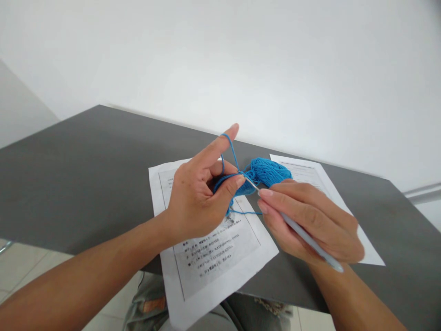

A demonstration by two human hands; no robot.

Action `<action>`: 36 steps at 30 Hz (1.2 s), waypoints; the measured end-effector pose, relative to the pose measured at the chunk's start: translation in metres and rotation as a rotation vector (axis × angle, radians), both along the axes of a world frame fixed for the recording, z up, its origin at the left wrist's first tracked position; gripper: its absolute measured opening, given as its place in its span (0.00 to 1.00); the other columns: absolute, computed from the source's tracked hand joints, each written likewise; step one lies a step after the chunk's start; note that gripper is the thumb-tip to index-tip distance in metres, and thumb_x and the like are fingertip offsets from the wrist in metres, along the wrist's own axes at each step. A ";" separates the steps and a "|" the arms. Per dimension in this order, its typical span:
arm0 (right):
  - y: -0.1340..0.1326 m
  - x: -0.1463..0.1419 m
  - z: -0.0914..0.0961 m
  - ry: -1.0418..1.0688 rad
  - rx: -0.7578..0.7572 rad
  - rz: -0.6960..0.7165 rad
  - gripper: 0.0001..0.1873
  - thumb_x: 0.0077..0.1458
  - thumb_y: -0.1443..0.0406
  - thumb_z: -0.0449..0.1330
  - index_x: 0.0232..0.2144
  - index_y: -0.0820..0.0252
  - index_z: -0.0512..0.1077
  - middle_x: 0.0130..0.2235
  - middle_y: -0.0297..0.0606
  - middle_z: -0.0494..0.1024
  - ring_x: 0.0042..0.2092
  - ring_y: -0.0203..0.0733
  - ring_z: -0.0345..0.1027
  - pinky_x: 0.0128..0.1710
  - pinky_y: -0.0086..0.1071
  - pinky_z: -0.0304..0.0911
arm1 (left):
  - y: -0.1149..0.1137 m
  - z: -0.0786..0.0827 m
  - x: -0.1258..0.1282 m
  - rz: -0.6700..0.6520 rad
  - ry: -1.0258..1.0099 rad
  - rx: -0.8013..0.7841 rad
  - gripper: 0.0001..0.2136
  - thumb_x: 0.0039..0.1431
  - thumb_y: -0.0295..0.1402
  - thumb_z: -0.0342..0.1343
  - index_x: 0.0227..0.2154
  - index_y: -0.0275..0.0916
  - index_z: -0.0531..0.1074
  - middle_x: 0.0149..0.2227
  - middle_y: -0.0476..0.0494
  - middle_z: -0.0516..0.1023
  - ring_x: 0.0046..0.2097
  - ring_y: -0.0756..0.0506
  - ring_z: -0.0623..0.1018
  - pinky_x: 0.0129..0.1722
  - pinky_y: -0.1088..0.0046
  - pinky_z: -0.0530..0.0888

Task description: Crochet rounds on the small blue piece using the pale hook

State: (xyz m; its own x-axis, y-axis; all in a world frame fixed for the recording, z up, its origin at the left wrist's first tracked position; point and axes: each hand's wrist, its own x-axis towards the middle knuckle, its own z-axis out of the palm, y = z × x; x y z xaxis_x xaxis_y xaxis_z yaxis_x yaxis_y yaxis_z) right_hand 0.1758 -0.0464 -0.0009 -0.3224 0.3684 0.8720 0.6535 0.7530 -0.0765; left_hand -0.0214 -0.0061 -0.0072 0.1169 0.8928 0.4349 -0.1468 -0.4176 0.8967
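Left sheet (pixel 210 287) and right sheet (pixel 313 174) on table (pixel 86 184), yarn skein (pixel 272 171) between, wall (pixel 220 59) behind

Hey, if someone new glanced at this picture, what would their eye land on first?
Probably the bright blue yarn bundle, near the far edge of the dark gray table. Next, in the middle, the left hand pinches blue stitched work, a strand looped over its raised index finger. To its right, the right hand holds a gray-handled hook.

A blue crocheted piece (pixel 246 187) shows partly hidden, a taut blue strand (pixel 233 151) rising above it. The gray-handled crochet hook (pixel 306 236) slants, metal tip at the piece's upper edge, handle to its lower right. A loosely wound, oblong blue yarn skein (pixel 272 171) lies just beyond it.
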 end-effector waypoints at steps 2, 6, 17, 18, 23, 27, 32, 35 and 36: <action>0.000 0.000 -0.002 0.012 0.018 0.025 0.22 0.57 0.76 0.72 0.53 0.56 0.83 0.37 0.40 0.88 0.36 0.45 0.84 0.36 0.36 0.83 | -0.001 0.000 -0.001 -0.025 -0.002 -0.018 0.34 0.60 0.25 0.69 0.69 0.47 0.75 0.28 0.51 0.81 0.25 0.51 0.68 0.24 0.74 0.66; -0.001 0.000 -0.002 -0.001 0.007 0.044 0.19 0.60 0.75 0.69 0.52 0.58 0.83 0.39 0.43 0.89 0.38 0.47 0.85 0.38 0.38 0.84 | -0.001 0.002 -0.001 -0.040 -0.027 -0.054 0.35 0.59 0.25 0.69 0.69 0.48 0.75 0.28 0.52 0.79 0.24 0.52 0.67 0.22 0.75 0.65; -0.008 0.005 0.010 -0.116 0.018 -0.050 0.18 0.61 0.75 0.71 0.52 0.57 0.82 0.42 0.39 0.90 0.39 0.46 0.86 0.43 0.37 0.86 | 0.010 -0.002 -0.009 -0.099 0.022 0.032 0.33 0.66 0.33 0.68 0.73 0.50 0.70 0.35 0.46 0.86 0.26 0.50 0.72 0.24 0.72 0.70; -0.008 0.005 0.012 -0.136 0.018 -0.062 0.17 0.61 0.75 0.71 0.51 0.57 0.82 0.42 0.39 0.90 0.39 0.47 0.86 0.42 0.37 0.86 | 0.012 -0.002 -0.010 -0.102 0.045 0.042 0.33 0.67 0.33 0.68 0.73 0.49 0.70 0.35 0.46 0.86 0.26 0.50 0.72 0.24 0.72 0.70; -0.010 0.012 0.019 -0.272 0.015 -0.004 0.14 0.65 0.76 0.67 0.51 0.63 0.82 0.43 0.43 0.89 0.39 0.47 0.84 0.42 0.40 0.85 | 0.015 0.002 -0.012 -0.059 0.193 0.153 0.35 0.64 0.25 0.63 0.74 0.43 0.68 0.34 0.48 0.85 0.26 0.51 0.70 0.22 0.75 0.69; -0.014 0.020 0.021 -0.369 -0.064 0.070 0.16 0.68 0.75 0.64 0.56 0.70 0.80 0.48 0.49 0.87 0.45 0.50 0.84 0.44 0.43 0.85 | 0.017 0.013 -0.015 -0.062 0.367 0.227 0.34 0.64 0.21 0.59 0.73 0.33 0.68 0.32 0.49 0.85 0.25 0.53 0.69 0.24 0.78 0.70; -0.014 0.021 0.029 -0.341 -0.031 0.053 0.13 0.64 0.78 0.67 0.50 0.67 0.82 0.42 0.45 0.89 0.39 0.46 0.84 0.40 0.38 0.85 | 0.021 0.021 -0.021 -0.126 0.503 0.337 0.32 0.62 0.20 0.59 0.70 0.29 0.71 0.31 0.48 0.87 0.23 0.54 0.69 0.25 0.78 0.70; -0.013 0.021 0.035 -0.275 -0.038 0.070 0.11 0.65 0.77 0.66 0.46 0.63 0.83 0.41 0.44 0.90 0.40 0.45 0.86 0.38 0.34 0.85 | 0.022 0.020 -0.023 -0.208 0.489 0.320 0.32 0.62 0.21 0.59 0.71 0.31 0.71 0.31 0.48 0.87 0.25 0.52 0.73 0.26 0.78 0.71; -0.014 0.022 0.036 -0.262 -0.059 0.068 0.11 0.65 0.77 0.66 0.46 0.63 0.83 0.41 0.43 0.90 0.40 0.45 0.86 0.38 0.33 0.85 | 0.022 0.020 -0.024 -0.231 0.481 0.303 0.32 0.62 0.21 0.60 0.71 0.31 0.71 0.31 0.48 0.87 0.26 0.52 0.75 0.27 0.78 0.72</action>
State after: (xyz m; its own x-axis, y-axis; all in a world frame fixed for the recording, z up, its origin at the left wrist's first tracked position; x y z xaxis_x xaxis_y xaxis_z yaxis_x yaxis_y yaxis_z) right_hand 0.1977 -0.0599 0.0351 -0.5596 0.3860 0.7333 0.6047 0.7953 0.0428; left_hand -0.0451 0.0163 0.0126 0.5388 0.6657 0.5163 0.1277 -0.6703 0.7310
